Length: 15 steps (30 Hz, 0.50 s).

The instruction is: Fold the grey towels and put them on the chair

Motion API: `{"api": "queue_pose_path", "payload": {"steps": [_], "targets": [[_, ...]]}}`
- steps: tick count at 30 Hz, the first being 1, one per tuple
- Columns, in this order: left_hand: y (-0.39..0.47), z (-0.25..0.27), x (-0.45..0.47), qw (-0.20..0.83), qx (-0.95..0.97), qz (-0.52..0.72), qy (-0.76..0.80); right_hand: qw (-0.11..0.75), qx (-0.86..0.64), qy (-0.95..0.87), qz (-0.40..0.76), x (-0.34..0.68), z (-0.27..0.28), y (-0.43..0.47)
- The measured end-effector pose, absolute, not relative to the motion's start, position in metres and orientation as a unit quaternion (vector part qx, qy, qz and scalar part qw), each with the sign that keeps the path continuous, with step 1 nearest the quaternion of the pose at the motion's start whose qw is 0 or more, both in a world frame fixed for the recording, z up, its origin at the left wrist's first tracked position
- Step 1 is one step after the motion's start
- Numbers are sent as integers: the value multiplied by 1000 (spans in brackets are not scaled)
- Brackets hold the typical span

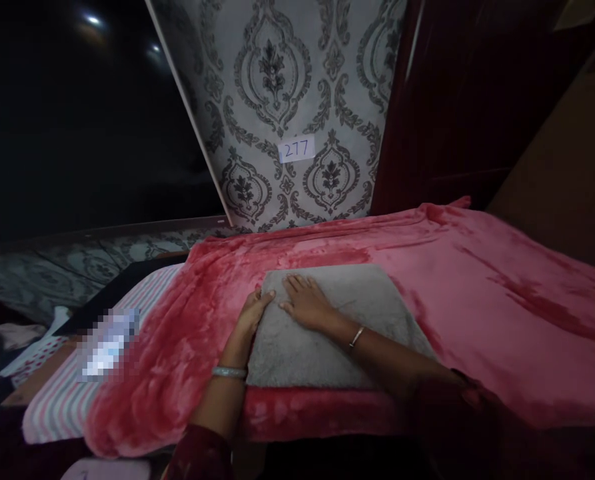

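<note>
A grey plush cloth (287,363) lay flat on a pinkish-red blanket (167,373), near the blanket's front edge, with both hands on it. The right hand (307,302) was open, its palm down and fingers spread across the upper left part of the cloth, grasping nothing. The left hand (256,308) was partly curled at the cloth's left edge, thumb over the top; whether it pinched the edge could not be told. A pale bangle (228,372) circled the left wrist, and a thin bracelet (356,337) the right.

The blanket covered most of the surface, its pile darker in streaks and its far side rumpled. At left, a striped cloth (150,293) emerged from beneath it, bearing a pixelated object (110,345) that could not be identified. Behind stood a wall (322,120) papered in grey medallions, with a paper label (297,148) reading 277. A large dark screen (87,133), reflecting 2 bright spots, occupied the upper left; a glossy dark-red panel (442,100) rose at right.
</note>
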State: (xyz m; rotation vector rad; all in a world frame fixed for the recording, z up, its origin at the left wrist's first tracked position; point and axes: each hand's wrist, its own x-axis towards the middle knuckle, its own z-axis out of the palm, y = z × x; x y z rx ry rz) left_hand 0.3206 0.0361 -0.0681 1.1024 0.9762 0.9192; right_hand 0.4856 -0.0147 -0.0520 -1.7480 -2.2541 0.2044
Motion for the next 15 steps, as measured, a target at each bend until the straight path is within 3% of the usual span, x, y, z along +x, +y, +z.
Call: {"api": "queue_pose_path", "payload": {"steps": [15], "targets": [[38, -66, 321, 635, 494, 391, 446, 141, -784, -603, 34, 676, -90, -55]]}}
